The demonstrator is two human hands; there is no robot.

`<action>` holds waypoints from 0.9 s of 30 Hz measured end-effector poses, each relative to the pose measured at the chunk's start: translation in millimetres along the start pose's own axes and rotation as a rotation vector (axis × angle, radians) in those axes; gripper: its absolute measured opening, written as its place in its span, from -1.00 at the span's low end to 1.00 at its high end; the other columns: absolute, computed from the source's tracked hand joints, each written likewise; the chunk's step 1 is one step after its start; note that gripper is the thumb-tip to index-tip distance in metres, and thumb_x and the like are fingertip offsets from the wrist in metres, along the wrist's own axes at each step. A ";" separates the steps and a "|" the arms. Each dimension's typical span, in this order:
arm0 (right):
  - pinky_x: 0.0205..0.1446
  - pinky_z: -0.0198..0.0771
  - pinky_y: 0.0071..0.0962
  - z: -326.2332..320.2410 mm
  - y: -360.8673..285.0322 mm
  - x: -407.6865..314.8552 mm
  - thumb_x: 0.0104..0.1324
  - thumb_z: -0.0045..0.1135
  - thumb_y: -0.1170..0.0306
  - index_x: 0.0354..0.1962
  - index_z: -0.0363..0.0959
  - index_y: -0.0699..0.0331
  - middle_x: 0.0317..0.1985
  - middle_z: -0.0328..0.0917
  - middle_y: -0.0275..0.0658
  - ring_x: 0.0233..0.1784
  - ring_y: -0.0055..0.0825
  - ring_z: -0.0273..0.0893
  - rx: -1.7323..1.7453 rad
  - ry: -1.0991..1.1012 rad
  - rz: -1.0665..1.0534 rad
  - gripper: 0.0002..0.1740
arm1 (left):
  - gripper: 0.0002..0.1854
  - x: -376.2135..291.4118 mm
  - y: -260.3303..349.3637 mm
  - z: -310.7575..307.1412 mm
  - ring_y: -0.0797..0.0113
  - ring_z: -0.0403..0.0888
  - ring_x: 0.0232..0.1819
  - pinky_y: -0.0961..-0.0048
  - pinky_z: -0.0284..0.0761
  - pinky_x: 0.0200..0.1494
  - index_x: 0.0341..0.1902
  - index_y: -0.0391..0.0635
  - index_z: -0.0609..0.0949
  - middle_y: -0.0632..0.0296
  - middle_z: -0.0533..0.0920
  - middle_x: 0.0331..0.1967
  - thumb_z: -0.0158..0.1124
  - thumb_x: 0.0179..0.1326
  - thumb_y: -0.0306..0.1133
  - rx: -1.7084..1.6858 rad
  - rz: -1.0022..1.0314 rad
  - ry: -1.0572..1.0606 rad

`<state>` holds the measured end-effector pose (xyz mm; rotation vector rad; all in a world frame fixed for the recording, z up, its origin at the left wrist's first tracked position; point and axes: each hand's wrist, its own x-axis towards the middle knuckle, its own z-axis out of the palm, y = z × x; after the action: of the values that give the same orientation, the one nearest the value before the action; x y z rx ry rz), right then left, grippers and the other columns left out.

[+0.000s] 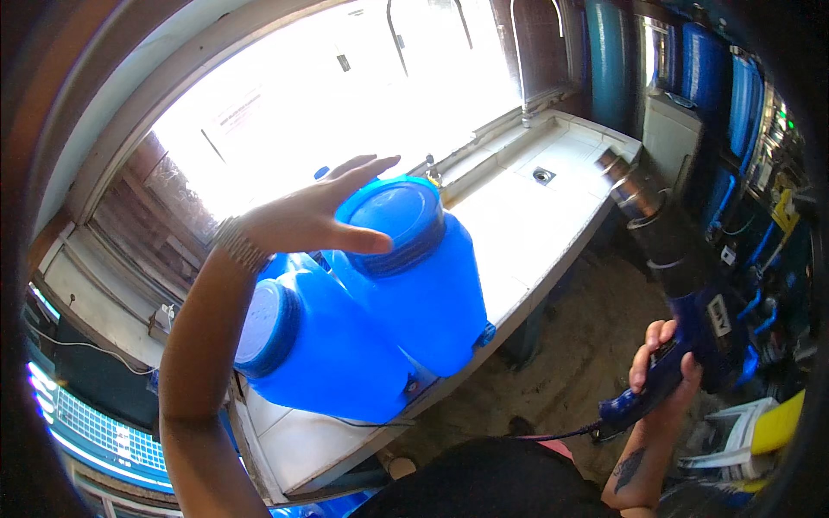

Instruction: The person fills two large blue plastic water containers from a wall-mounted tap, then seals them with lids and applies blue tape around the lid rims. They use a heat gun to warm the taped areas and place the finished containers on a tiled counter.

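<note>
My left hand [311, 217], with a metal watch band at the wrist, is spread over the lid of a blue plastic water container [427, 291]; whether it touches the lid I cannot tell. A second blue container [330, 349] with a capped mouth stands beside it, nearer the left end of the tiled counter [304, 447]. My right hand [664, 369] grips the handle of a corded heat gun [680, 278], held off the counter's edge with its metal nozzle pointing up and left. Part of another blue container shows behind these two.
A floor-type drain [543, 175] is set in the tiled basin at the counter's far end, near a curved faucet [526, 116]. Tall blue tanks [703, 65] stand at the upper right. A white and yellow chair-like object [745, 434] is at the lower right. The heat gun's cord [557, 435] crosses before me.
</note>
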<state>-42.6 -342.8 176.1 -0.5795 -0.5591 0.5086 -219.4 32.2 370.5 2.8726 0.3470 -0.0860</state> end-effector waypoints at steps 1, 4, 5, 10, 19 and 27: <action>-0.71 0.37 -0.53 -3.7 0.8 6.6 0.12 0.18 0.09 -0.23 0.21 0.40 -0.33 0.23 -0.13 -0.62 -0.35 0.46 -0.033 -0.034 0.032 -0.45 | 0.20 10.9 6.0 -0.3 -0.13 -0.17 0.43 -0.13 -0.04 0.34 0.42 0.09 -0.02 -0.04 -0.10 0.42 0.27 -0.24 0.40 0.015 -0.042 -0.058; -0.65 0.37 -0.53 -13.2 4.1 21.8 0.09 0.21 0.13 -0.23 0.24 0.38 -0.31 0.27 -0.13 -0.59 -0.35 0.48 -0.103 -0.060 0.108 -0.47 | 0.26 35.6 19.9 0.1 -0.17 -0.17 0.42 -0.15 0.03 0.32 0.43 0.12 -0.08 -0.07 -0.14 0.42 0.39 -0.30 0.32 0.085 -0.142 -0.178; -0.63 0.38 -0.53 -16.2 4.6 26.5 0.08 0.23 0.14 -0.23 0.24 0.38 -0.31 0.28 -0.14 -0.58 -0.35 0.49 -0.133 -0.065 0.137 -0.47 | 0.27 37.3 22.8 0.9 -0.17 -0.16 0.42 -0.15 0.05 0.31 0.43 0.13 -0.08 -0.07 -0.14 0.42 0.42 -0.32 0.29 0.117 -0.163 -0.171; -0.57 0.41 -0.54 -28.8 8.6 54.8 0.05 0.18 0.23 -0.24 0.22 0.37 -0.35 0.26 -0.18 -0.56 -0.38 0.49 -0.183 -0.176 0.286 -0.54 | 0.26 44.8 29.9 1.7 -0.19 -0.10 0.40 -0.10 0.11 0.30 0.42 0.17 -0.07 -0.06 -0.12 0.41 0.50 -0.35 0.11 0.087 -0.287 -0.226; -0.56 0.38 -0.53 -36.5 16.5 77.8 -0.01 0.19 0.22 -0.28 0.36 0.36 -0.39 0.39 -0.15 -0.55 -0.42 0.50 0.011 -0.228 0.521 -0.58 | 0.11 42.2 33.8 -0.1 -0.28 0.04 0.33 -0.14 0.29 0.19 0.36 0.13 0.10 -0.16 0.02 0.35 0.46 -0.30 0.12 -0.025 -0.296 -0.235; -0.55 0.39 -0.52 -34.5 32.4 92.1 0.04 0.15 0.20 -0.26 0.33 0.33 -0.38 0.36 -0.18 -0.56 -0.43 0.50 0.087 -0.279 0.520 -0.59 | 0.06 41.8 34.3 1.3 -0.29 0.02 0.33 -0.11 0.33 0.17 0.35 0.18 0.14 -0.12 0.00 0.36 0.46 -0.28 0.12 0.010 -0.312 -0.219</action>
<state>37.1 -278.0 163.1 -0.5741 -0.6476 1.1127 -170.6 9.0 373.7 2.7575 0.7465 -0.4544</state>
